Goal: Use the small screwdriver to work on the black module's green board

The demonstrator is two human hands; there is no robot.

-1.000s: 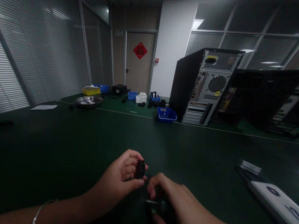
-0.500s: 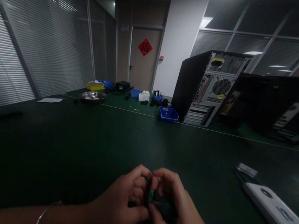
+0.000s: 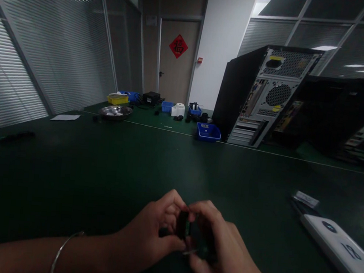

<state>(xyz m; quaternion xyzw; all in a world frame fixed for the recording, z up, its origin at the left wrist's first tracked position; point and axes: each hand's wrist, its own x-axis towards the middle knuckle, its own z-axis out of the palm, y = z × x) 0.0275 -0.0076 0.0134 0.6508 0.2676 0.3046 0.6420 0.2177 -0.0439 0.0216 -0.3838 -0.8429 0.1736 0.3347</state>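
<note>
Holding a small part (image 3: pixel 187 228) between two hands, bottom centre

The part, black with a green strip, sits just below the frame's middle, off the bench (image 3: pixel 118 160). The left hand (image 3: pixel 154 226) has its fingers curled narrow about the black side; the right hand (image 3: pixel 225 243) has its fingers bent in close by the green strip. Below the part shows a thin metal sliver (image 3: pixel 189 252); what it belongs to is hidden. Judging progress, the work looks under way: the part is in hand, not set down, and whether its pieces are joined cannot be told in this dim light.

The bench is dark green and broad. At lower right lies a white device (image 3: pixel 345 251); at upper right stands a PC tower (image 3: pixel 237 94), with a blue tray (image 3: pixel 208 137) just beside it. At upper left sit a steel bowl (image 3: pixel 123 116) and a yellow tray (image 3: pixel 118 101). Behind are a door (image 3: pixel 175 78), a white pillar (image 3: pixel 221 41) and blinds (image 3: pixel 49 46).
</note>
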